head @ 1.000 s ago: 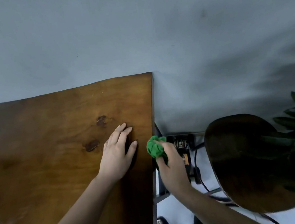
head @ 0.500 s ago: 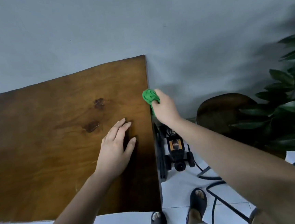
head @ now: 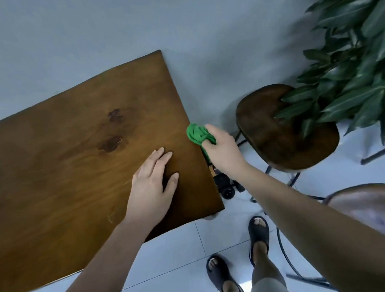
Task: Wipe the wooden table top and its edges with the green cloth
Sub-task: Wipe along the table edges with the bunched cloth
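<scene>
1. Green cloth point(head: 199, 133), bunched, presses against the wooden counter point(head: 71, 161)'s right edge.
2. Right hand point(head: 222, 150) clenches it.
3. Left hand point(head: 151, 184) lies flat, fingers spread, on the counter.

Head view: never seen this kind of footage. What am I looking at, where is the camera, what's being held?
No robot here: a person wears one wide-angle camera on the head, looking down at their own bare arms. The left hand lies flat and open on the brown wooden table top, bracing. The right hand has a closed grip on a bunched green cloth, pressed against the table's right edge. Nothing else lies on the table; two dark knots mark the wood. Beside it stand a dark round wooden stool and a leafy green plant.
</scene>
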`<state>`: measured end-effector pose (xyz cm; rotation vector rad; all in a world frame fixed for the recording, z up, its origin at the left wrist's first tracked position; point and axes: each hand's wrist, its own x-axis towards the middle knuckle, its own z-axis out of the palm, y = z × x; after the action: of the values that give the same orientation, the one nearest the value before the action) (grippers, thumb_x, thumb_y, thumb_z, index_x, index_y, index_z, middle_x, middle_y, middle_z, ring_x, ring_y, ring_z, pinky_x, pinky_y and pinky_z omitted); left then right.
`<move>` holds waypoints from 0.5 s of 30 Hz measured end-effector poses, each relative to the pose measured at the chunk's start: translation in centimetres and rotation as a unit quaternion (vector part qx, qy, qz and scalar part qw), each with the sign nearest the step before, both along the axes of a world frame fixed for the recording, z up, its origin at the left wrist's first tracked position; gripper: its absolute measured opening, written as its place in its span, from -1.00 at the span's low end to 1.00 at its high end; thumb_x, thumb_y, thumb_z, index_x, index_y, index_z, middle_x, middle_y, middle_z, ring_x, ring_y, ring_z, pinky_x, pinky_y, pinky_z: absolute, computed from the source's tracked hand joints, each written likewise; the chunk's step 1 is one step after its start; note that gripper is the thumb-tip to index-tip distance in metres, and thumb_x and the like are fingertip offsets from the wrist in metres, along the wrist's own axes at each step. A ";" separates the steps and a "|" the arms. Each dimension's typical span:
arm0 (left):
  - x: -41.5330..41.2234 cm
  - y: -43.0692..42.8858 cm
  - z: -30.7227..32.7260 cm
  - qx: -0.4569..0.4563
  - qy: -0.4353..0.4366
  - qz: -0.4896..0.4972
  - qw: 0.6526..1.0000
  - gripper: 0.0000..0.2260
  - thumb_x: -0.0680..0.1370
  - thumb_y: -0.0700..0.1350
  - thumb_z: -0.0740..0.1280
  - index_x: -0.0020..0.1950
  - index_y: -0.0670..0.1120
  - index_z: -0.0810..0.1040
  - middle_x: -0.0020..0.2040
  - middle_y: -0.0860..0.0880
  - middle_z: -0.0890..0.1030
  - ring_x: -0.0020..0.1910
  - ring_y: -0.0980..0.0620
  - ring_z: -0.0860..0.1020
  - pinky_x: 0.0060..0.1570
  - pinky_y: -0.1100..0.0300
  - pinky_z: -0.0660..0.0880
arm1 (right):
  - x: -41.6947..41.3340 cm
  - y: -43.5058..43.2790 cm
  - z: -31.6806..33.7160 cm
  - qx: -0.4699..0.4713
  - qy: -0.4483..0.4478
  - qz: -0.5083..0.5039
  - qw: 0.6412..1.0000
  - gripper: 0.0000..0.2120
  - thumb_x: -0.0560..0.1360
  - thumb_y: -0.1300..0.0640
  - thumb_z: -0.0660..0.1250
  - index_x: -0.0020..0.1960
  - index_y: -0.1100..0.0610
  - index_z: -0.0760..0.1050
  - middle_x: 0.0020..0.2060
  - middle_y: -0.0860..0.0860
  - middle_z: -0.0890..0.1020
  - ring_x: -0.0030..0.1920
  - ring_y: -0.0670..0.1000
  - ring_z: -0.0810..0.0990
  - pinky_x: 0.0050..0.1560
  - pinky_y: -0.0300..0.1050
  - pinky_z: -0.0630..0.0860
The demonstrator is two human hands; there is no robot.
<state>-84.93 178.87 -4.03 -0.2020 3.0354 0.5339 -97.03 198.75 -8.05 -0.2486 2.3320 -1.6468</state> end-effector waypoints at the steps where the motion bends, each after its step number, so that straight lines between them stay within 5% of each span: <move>1: 0.3 0.0 -0.1 -0.003 0.002 -0.009 1.000 -0.48 0.75 0.15 0.26 0.72 0.13 0.31 0.73 0.12 0.27 0.72 0.05 0.20 0.71 -0.09 0.17 | 2.2 0.9 -0.3 -0.013 -0.010 -0.008 1.000 -0.76 0.72 0.28 0.27 0.29 0.07 0.60 0.09 -0.06 0.70 0.10 -0.11 0.66 0.15 -0.14 0.57; 4: 1.4 -0.1 -0.4 -0.019 0.011 -0.038 0.999 -0.47 0.76 0.16 0.23 0.73 0.12 0.30 0.74 0.10 0.26 0.73 0.02 0.20 0.69 -0.10 0.16 | 8.7 3.7 -0.6 -0.040 -0.045 -0.033 0.998 -0.64 0.71 0.29 0.29 0.40 -0.02 0.63 0.23 -0.12 0.72 0.26 -0.14 0.67 0.36 -0.09 0.60; 10: 3.6 -0.7 -0.8 -0.060 0.011 -0.098 0.993 -0.44 0.78 0.23 0.10 0.77 0.09 0.24 0.78 0.05 0.18 0.77 -0.02 0.11 0.71 -0.16 0.16 | 18.9 6.6 0.1 -0.094 -0.066 -0.086 0.990 -0.48 0.68 0.39 0.26 0.37 -0.14 0.68 0.14 -0.09 0.76 0.08 -0.06 0.71 0.02 -0.21 0.58; 15: 5.3 -2.4 -1.0 -0.073 0.007 -0.113 0.991 -0.43 0.78 0.29 0.02 0.79 0.16 0.14 0.80 0.09 0.08 0.79 0.03 0.01 0.74 -0.13 0.08 | 16.8 5.2 0.2 -0.096 -0.092 -0.113 0.985 -0.57 0.69 0.34 0.23 0.28 -0.08 0.70 0.06 -0.12 0.75 -0.03 -0.12 0.69 -0.05 -0.19 0.61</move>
<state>-79.68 176.51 -5.03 0.1397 3.0550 0.2994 -80.24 203.98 -7.83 0.1321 2.1318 -1.9131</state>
